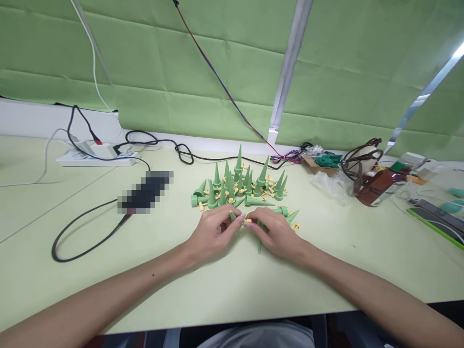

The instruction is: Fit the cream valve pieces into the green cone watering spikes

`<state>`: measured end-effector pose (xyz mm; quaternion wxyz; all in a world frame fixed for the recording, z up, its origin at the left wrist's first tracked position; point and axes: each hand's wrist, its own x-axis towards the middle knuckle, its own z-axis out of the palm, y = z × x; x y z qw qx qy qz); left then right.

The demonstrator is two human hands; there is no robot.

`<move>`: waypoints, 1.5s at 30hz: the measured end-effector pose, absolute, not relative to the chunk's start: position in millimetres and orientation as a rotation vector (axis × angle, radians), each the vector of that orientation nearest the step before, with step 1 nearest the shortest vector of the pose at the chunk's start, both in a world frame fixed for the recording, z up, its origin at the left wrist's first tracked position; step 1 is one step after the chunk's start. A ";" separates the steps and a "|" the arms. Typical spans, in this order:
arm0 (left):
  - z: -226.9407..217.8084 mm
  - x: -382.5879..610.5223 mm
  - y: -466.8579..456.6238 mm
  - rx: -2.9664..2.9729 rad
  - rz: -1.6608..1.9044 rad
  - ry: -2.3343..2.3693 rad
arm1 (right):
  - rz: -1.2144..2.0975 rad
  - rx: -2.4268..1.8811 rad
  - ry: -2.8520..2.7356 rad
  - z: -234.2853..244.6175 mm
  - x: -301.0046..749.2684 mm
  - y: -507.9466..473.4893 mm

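Observation:
Both my hands rest on the pale green table (232, 285), meeting near its middle. My left hand (213, 234) pinches the wide end of a green cone spike (232, 215) between thumb and fingers. My right hand (276, 233) is closed on a small yellow plug (247, 221) held against that spike, and another green spike (259, 245) pokes out beneath its fingers. Just beyond my hands lies a pile of several green spikes (239, 186), some upright and some lying flat, with small yellow plugs scattered among them.
A white power strip (96, 157) with black cables sits at the back left, beside a blurred dark device (145, 192). At the right lie a brown bag (373, 181), clear plastic wrap (328, 183), a cardboard box and flat green tools. A green padded wall stands behind.

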<state>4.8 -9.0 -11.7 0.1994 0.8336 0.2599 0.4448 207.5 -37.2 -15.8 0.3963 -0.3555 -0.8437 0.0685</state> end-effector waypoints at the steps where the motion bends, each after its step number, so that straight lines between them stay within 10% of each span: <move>1: -11.6 4.8 -9.2 2.332 1.243 0.721 | 0.179 -0.916 -2.144 -15.6 207.7 -37.0; 45: -8.5 5.7 -9.4 2.355 1.214 0.805 | 0.210 -0.969 -2.120 -13.5 207.1 -39.6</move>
